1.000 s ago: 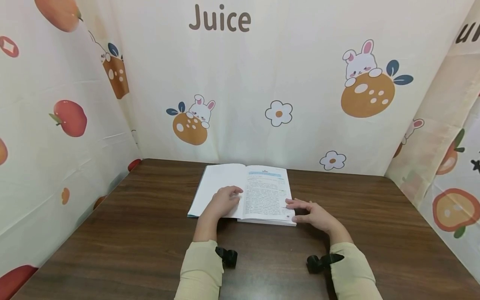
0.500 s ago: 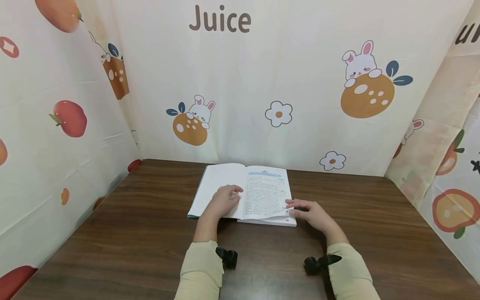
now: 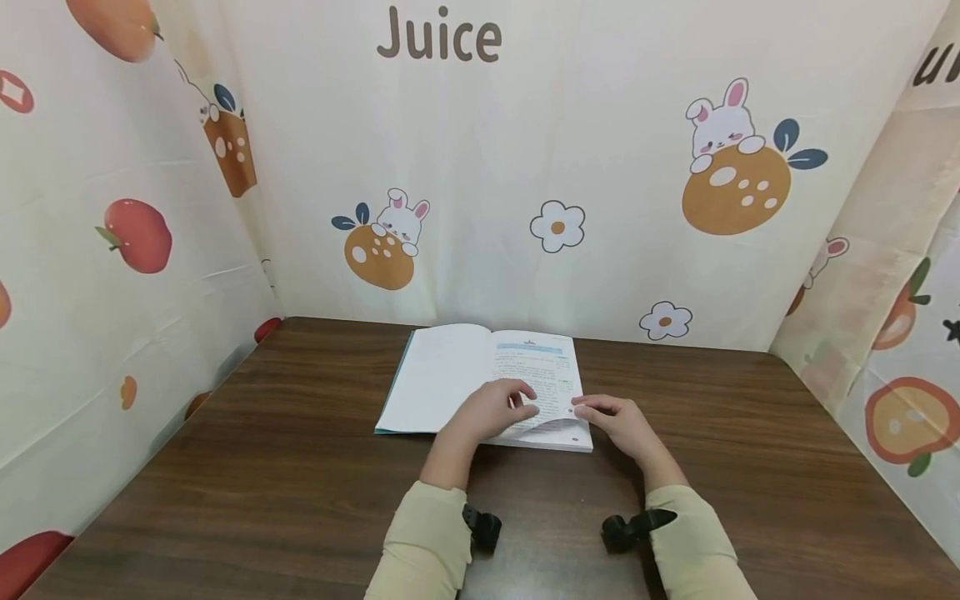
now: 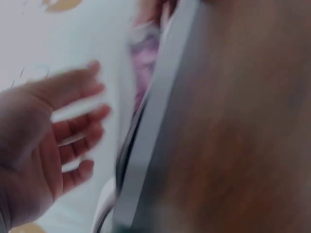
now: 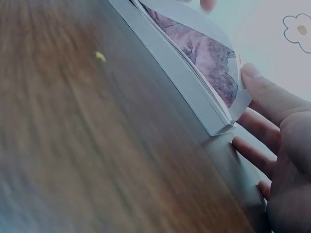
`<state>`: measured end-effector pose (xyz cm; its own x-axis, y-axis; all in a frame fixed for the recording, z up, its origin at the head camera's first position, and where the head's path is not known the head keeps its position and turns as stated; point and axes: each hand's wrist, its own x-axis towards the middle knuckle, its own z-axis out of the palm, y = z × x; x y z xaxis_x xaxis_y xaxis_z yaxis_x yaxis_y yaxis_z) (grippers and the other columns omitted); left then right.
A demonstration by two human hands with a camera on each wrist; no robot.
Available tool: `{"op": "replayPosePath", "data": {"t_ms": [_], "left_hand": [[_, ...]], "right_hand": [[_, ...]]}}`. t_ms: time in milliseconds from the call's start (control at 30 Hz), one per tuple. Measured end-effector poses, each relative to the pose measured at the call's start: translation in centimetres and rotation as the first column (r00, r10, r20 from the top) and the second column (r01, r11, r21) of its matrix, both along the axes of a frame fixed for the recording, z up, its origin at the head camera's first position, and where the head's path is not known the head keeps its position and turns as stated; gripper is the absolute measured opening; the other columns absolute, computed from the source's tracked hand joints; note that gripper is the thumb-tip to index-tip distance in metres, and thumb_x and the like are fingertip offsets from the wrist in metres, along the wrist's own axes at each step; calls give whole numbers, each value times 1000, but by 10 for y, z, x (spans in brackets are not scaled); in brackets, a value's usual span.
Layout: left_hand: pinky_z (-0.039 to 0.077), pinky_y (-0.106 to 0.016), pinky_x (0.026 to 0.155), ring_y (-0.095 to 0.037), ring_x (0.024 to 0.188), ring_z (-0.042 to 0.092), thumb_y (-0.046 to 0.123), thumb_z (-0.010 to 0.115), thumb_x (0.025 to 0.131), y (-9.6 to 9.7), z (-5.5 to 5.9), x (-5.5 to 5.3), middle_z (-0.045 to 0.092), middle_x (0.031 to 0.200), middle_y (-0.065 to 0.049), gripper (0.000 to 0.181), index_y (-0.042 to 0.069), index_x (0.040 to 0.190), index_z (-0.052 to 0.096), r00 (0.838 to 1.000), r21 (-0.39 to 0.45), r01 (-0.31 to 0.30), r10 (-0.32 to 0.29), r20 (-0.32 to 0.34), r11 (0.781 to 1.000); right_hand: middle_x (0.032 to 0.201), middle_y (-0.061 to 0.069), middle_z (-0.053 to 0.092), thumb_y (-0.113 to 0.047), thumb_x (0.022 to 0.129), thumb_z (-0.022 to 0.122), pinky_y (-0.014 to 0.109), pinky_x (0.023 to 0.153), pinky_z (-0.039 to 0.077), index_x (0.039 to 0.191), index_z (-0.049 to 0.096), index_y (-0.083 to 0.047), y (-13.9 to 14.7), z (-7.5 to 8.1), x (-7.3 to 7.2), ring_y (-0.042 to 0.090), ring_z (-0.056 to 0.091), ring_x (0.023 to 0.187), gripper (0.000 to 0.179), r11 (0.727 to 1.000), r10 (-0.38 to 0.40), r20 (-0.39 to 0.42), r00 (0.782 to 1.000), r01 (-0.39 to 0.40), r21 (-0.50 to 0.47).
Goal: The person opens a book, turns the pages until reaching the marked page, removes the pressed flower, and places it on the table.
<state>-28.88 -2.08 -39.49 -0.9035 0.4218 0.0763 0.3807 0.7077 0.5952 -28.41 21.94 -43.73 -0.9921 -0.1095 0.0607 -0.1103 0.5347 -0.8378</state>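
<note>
White page (image 3: 546, 371) curled higher, right hand (image 3: 621, 427) pinching its edge, left hand (image 3: 489, 412) shifted rightward, loosely spread

Open book (image 3: 442, 367) on the tabletop (image 3: 262, 467), toward the far edge, just before the back curtain (image 3: 480, 150). Left curtain (image 3: 67, 192) and right curtain (image 3: 877, 200) flank the tabletop. Right page (image 3: 528, 364): near right corner lifted off the page stack (image 5: 180, 73) under it. Left hand (image 3: 491, 410) over the book's near half, mostly above the right page. Right hand (image 3: 617, 423) at the book's near right corner, thumb (image 5: 257, 85) on the lifted page. Hands apart. From here, left wrist camera (image 3: 485, 530) and right wrist camera (image 3: 619, 534) sit nearer than the book. Fleck (image 5: 100, 57) on tabletop, near side of book.
</note>
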Motion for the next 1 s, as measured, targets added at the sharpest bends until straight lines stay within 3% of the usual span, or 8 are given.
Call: {"op": "replayPosePath", "data": {"t_ms": [200,367,533,700,800,900,1000], "left_hand": [[40,-24,58,-7,64,49,43,72,77,24,-3,9,57,72,9,32,18,97,68,999,-174,-25,20,-31,984],[39,-24,55,-7,60,48,37,72,78,34,-6,12,55,67,9,25,19,95,68,996,-223,-52,35,-80,973],[39,-24,54,-6,58,47,31,65,85,39,-10,11,55,67,10,13,21,91,70,990,-235,-90,61,-128,968],[37,-24,51,-7,57,46,35,62,88,41,-10,10,54,67,11,16,22,89,71,982,-202,-124,91,-166,971],[35,-24,51,-7,58,45,36,61,88,40,-7,10,54,68,11,18,21,89,71,973,-160,-155,122,-198,975],[35,-24,51,-9,58,45,38,59,89,36,-3,10,54,66,9,21,20,84,70,954,-77,-198,174,-246,977],[35,-25,52,-10,58,45,38,57,90,26,1,8,52,64,7,25,18,76,65,923,57,-247,253,-289,967]], "right_hand": [[114,9,63,-36,84,66,39,84,41,103,71,-8,-2,0,0,29,52,112,34,1000,-20,2,1000,20,2],[112,10,64,-34,85,66,35,81,42,101,71,-7,-3,0,-1,29,53,110,32,1000,-27,-13,1000,27,0],[119,13,60,-42,88,60,44,86,43,107,69,-7,-2,0,-2,30,52,111,41,999,-46,36,998,46,-24],[127,12,55,-59,90,42,51,102,27,116,63,-8,-2,2,-2,28,43,123,61,986,-99,92,991,110,-123],[129,14,53,-63,89,37,50,103,25,124,57,-8,-2,4,-1,28,42,124,69,973,-137,106,985,153,-174],[130,16,51,-61,91,36,50,103,26,128,53,-6,-2,6,0,30,42,124,68,964,-153,116,981,174,-201],[129,16,53,-59,92,36,48,104,25,126,54,-5,-3,6,0,29,43,124,66,966,-146,109,983,166,-199]]}}
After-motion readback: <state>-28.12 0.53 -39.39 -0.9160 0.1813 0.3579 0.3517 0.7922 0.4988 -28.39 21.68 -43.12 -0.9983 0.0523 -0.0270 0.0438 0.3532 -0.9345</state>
